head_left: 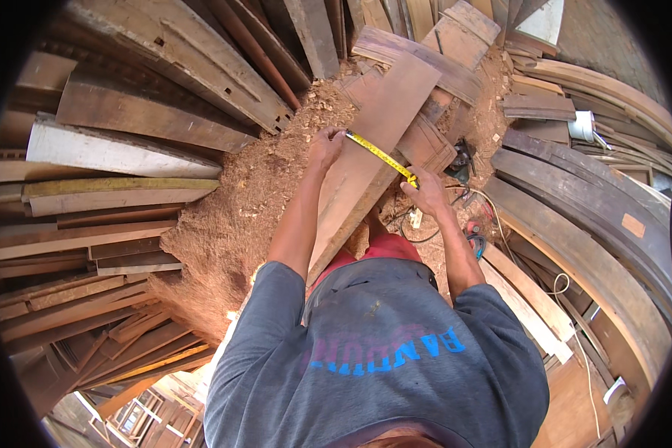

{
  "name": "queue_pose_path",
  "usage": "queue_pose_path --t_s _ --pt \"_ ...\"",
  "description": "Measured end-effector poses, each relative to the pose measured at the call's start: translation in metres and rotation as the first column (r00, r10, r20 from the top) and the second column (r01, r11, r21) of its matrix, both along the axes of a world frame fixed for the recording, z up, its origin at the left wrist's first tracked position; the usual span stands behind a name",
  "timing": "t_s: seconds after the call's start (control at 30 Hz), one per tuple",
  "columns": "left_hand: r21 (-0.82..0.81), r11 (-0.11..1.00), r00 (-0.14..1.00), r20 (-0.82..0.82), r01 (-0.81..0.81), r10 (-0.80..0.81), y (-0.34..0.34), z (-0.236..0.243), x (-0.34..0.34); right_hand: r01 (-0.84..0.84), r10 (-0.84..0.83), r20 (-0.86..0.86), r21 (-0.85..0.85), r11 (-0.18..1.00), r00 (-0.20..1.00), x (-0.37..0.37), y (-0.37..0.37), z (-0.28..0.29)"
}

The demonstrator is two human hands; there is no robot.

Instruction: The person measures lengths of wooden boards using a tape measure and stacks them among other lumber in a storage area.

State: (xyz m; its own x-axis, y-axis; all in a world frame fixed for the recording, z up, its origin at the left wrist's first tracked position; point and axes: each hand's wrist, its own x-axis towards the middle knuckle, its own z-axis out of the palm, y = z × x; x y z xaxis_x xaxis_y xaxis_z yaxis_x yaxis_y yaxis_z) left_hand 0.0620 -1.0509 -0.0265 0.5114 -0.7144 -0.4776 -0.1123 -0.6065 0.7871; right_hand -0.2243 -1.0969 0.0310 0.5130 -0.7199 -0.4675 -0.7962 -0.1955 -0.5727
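A yellow measuring tape (381,157) is drawn out across a long flat brown board (377,119), slanting down from left to right. My left hand (326,148) is closed at the tape's left end, by the board's left edge. At the other end, just past the board's right edge, my right hand (427,191) pinches the tape. Which end bears the case is too small to tell. The board slopes away from my body and rests over other planks (425,142) lying crosswise beneath it.
Wood shavings (231,216) cover the ground. A dark power tool (463,160) lies right of the planks, with a pale cord (493,205) trailing near my right arm. Stacked planks (127,190) line the left side, and curved timbers (582,224) the right. A white container (581,125) stands among them.
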Motion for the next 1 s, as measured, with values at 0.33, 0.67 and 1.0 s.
queue_pose_path --t_s 0.33,0.67,1.0 --pt "0.013 1.000 1.000 0.005 -0.022 0.022 -0.007 -0.036 0.003 0.001 -0.001 0.052 0.009 1.000 0.999 -0.004 -0.004 0.005" --pt "0.020 1.000 1.000 -0.031 -0.001 0.001 -0.008 -0.042 0.006 -0.002 0.000 0.069 0.021 1.000 0.998 -0.005 -0.004 0.005" --pt "0.027 1.000 0.988 0.155 0.015 -0.019 0.003 -0.026 0.000 -0.048 0.043 0.070 0.070 0.996 0.997 0.008 -0.007 0.006"
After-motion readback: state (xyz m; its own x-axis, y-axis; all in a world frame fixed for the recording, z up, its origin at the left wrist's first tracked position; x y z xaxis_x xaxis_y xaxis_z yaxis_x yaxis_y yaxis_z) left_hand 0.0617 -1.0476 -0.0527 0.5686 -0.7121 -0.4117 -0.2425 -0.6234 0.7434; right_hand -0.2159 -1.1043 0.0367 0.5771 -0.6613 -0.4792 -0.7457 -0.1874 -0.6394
